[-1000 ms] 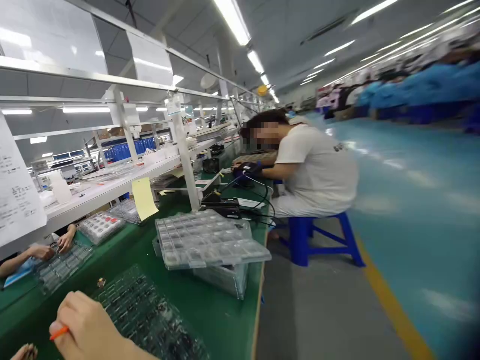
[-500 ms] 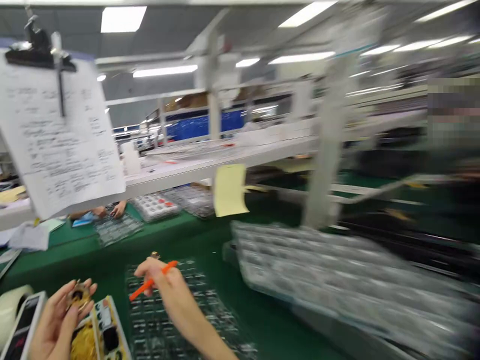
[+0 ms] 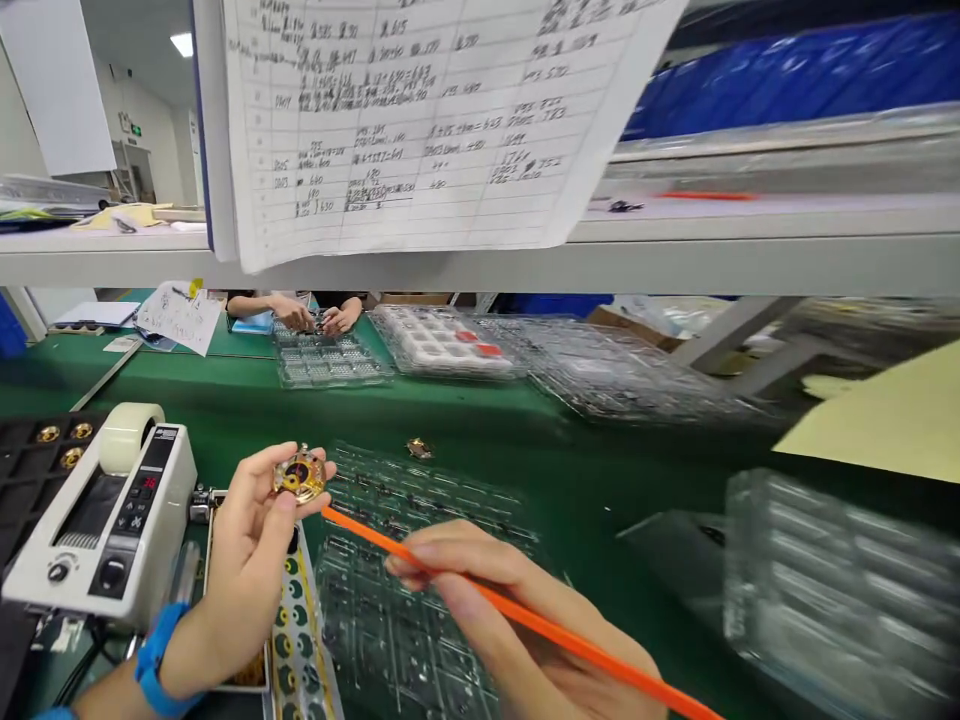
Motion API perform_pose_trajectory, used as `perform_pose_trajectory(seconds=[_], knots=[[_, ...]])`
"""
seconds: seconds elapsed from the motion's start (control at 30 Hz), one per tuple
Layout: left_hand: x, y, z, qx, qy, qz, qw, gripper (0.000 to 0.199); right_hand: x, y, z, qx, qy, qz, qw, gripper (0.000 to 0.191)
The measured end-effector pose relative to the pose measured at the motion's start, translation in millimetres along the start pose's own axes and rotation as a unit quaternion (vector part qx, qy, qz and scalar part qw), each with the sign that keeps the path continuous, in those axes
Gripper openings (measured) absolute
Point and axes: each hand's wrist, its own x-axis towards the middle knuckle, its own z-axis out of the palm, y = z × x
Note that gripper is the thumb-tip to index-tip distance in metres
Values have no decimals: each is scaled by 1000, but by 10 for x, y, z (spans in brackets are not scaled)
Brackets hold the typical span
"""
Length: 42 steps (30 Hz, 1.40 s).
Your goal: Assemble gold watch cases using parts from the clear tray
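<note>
My left hand [image 3: 251,550], with a blue strap at the wrist, grips a round gold watch movement [image 3: 300,474] between thumb and fingers. Its open face, with gold and dark parts, is turned upward. In my right hand [image 3: 517,610] a long orange stick [image 3: 600,655] is pinched like a pen. The stick's tip is at the lower edge of the movement; whether it touches is too fine to tell. Below both hands lies a clear compartment tray [image 3: 405,620]. Another small gold piece [image 3: 419,448] rests on the green table just past that tray.
At left stands a tape dispenser [image 3: 142,510], beside a black tray [image 3: 22,450] with gold pieces. A sheet of round stickers [image 3: 296,640] lies below my left hand. Handwritten pages [image 3: 420,130] hang from the shelf. Clear trays [image 3: 847,600] are stacked at right. Across the table, a co-worker's hands [image 3: 315,318] work.
My view has swung left and closer to the hands. My right hand has brought the orange stick from over the tray to the movement, which stays in my left hand.
</note>
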Motion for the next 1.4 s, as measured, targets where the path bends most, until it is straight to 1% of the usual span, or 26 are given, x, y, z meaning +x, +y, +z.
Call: perform_pose_trajectory(seconds=[0.13,0.23,0.37,0.5,0.57,0.67,0.77,0.83,0.87,0.9,0.93,1.0,1.03,1.07,1.17,1.23,1.33,1.4], knots=[[-36,5,4,-30,-25,-18,999,23,-45,49,37,12,9,-12,1000,24],[-29,13,-2,-67,-47,-35,996,24,-29,110,29,26,0,-24,999,26],[7,44,-28,-106,-62,-68,990,24,60,172,-13,56,-52,-37,996,27],[49,107,-46,-115,-68,-108,985,24,145,202,-70,62,-113,-97,987,24],[73,140,-40,-118,-60,-130,983,23,162,204,-90,32,-147,-134,979,24],[108,171,-19,-127,-33,-160,978,21,159,190,-93,-48,-181,-183,965,23],[141,169,1,-123,-4,-180,976,19,137,155,-94,-115,-181,-221,951,23],[161,143,8,-112,16,-177,978,19,119,138,-111,-121,-190,-216,950,24],[170,121,9,-107,23,-174,979,20,111,138,-121,-111,-186,-203,955,23],[176,94,9,-105,26,-171,979,20,102,148,-128,-96,-169,-188,963,24],[179,63,8,-104,24,-170,980,21,93,169,-127,-78,-137,-173,972,26],[168,-3,6,-103,7,-171,980,23,71,243,-98,-44,-46,-147,987,33],[155,-34,7,-102,0,-170,980,24,56,291,-70,-32,-7,-136,990,36],[137,-62,10,-101,-4,-169,981,25,38,342,-37,-28,20,-122,992,37],[83,-118,32,-97,-2,-167,981,26,-32,465,68,-35,40,-79,996,37],[68,-136,51,-97,4,-168,981,25,-69,498,128,-41,46,-60,996,37],[87,-154,67,-102,8,-163,981,25,-75,488,208,-49,49,-61,996,42],[119,-170,68,-105,6,-160,981,26,-47,477,257,-67,43,-83,993,46]])
